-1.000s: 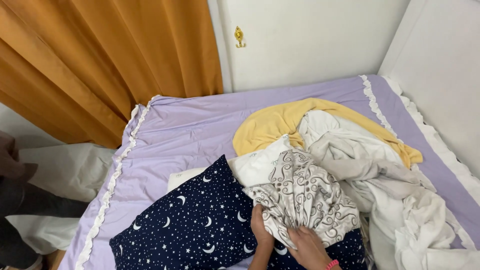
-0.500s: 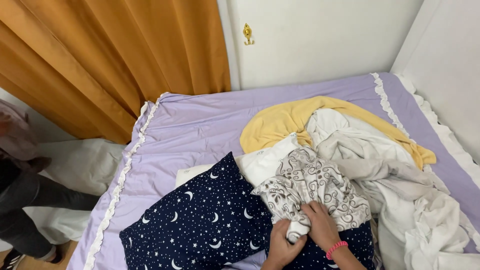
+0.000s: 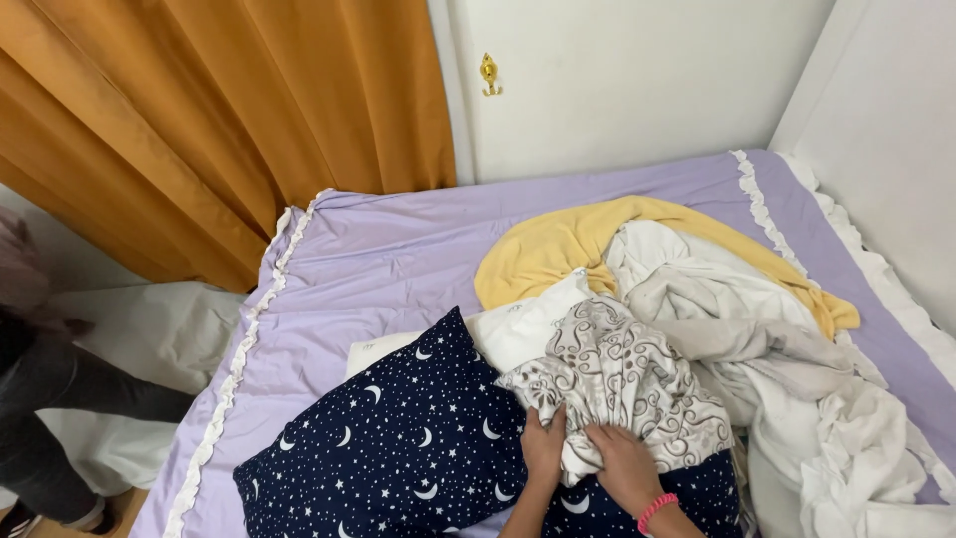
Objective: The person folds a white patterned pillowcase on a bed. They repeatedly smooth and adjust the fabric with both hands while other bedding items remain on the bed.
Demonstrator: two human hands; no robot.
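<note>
Left hand (image 3: 545, 445): I read the fingers as curled shut on a bunched fold of the swirl-patterned cloth (image 3: 622, 384), thumb side pressed into the fabric.
Right hand (image 3: 625, 466): I see it laid on the same cloth, fingers bent and gripping a gather just beside the left fingers; a pink wristband (image 3: 656, 511) sits behind them on the wrist.
Swirl-patterned cloth: white with grey-brown scrolls, it fans out beyond both sets of fingertips and is pinched together beneath them.
Navy pillow (image 3: 398, 448): printed with moons and stars, it lies under and to the left of the fingers, touching the cloth.
White pillow (image 3: 518, 329): partly covered, just beyond the fingertips.
Yellow sheet (image 3: 558, 244): well beyond the fingers, curved round a heap of white laundry (image 3: 797, 389) to their right.
Lilac bedsheet (image 3: 398, 254): beneath everything.
Orange curtain (image 3: 229, 110): far left of the fingers.
</note>
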